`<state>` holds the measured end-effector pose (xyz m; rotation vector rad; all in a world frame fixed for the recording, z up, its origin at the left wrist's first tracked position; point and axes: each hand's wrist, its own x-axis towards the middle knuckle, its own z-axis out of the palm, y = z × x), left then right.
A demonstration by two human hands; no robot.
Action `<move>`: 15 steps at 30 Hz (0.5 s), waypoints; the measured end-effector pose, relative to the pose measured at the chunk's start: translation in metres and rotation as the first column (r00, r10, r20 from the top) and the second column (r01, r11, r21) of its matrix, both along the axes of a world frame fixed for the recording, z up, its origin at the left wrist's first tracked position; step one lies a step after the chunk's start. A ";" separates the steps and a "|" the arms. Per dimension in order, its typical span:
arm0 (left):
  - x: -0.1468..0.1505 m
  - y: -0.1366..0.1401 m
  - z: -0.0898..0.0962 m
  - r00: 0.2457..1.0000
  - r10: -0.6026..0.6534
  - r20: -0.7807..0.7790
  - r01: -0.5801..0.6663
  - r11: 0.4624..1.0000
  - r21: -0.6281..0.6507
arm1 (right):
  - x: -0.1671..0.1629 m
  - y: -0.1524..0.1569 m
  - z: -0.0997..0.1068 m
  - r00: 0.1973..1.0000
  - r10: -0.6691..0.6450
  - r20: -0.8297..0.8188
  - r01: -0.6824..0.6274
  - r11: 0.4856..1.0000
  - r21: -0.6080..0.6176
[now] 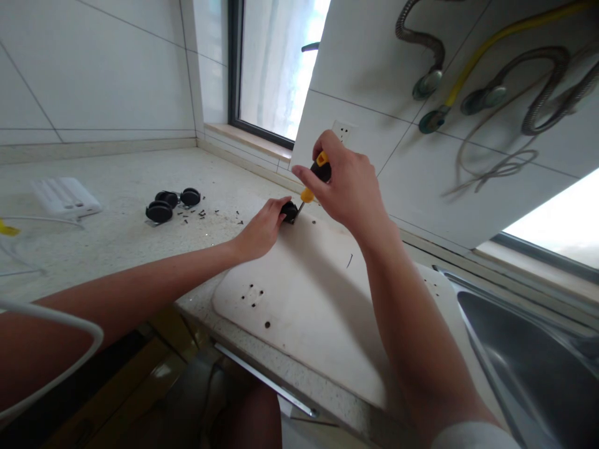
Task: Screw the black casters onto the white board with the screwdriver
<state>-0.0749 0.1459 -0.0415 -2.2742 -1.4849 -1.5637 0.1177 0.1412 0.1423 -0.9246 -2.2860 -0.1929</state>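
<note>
My left hand (262,229) grips a black caster wheel (289,211) at the far left corner of a white board (318,299). In my right hand (349,181) is a screwdriver (307,195) with a yellow and black handle. Its shaft points down to the caster's mounting plate, though the tip itself is too small to make out. A group of holes (253,295) shows in the board's near left corner. Several more black casters (160,211) lie on the counter to the left, beside scattered dark screws (203,214).
A white power bank (66,196) and a white cable (51,312) are at the left. The board rests on the pale counter (116,171), with a metal sink (528,362) at its right. Hoses (538,81) hang along the tiled wall beyond.
</note>
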 end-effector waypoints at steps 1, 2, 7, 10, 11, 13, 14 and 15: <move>0.000 0.000 0.000 1.000 -0.001 -0.001 0.001 1.000 -0.001 | 0.000 -0.001 0.001 0.998 0.066 0.013 -0.066 0.997 -0.035; 0.000 -0.001 0.001 1.000 -0.003 -0.003 0.003 1.000 -0.002 | 0.001 -0.002 0.002 0.992 0.126 0.033 -0.123 0.990 -0.065; 0.000 -0.001 0.001 1.000 0.001 -0.008 -0.001 1.000 -0.012 | 0.002 -0.005 0.004 0.993 -0.112 0.043 0.111 0.994 0.008; 0.001 -0.002 0.001 1.000 0.004 -0.007 -0.005 1.000 -0.019 | 0.005 -0.004 0.005 0.996 0.080 0.049 -0.077 0.995 -0.059; 0.001 -0.002 0.001 1.000 0.004 -0.008 -0.004 1.000 -0.020 | 0.006 -0.004 0.006 0.987 0.141 0.072 -0.135 0.987 -0.082; 0.001 -0.003 0.001 1.000 0.003 -0.008 -0.003 1.000 -0.024 | 0.008 -0.004 0.007 0.992 0.046 0.115 -0.040 0.997 -0.061; 0.002 -0.003 0.001 1.000 0.004 -0.008 -0.004 1.000 -0.026 | 0.009 -0.005 0.008 0.991 -0.067 0.120 0.070 0.997 -0.025; 0.002 -0.004 0.001 1.000 0.006 -0.007 -0.006 1.000 -0.028 | 0.010 -0.005 0.008 0.981 -0.151 0.119 0.152 0.988 0.003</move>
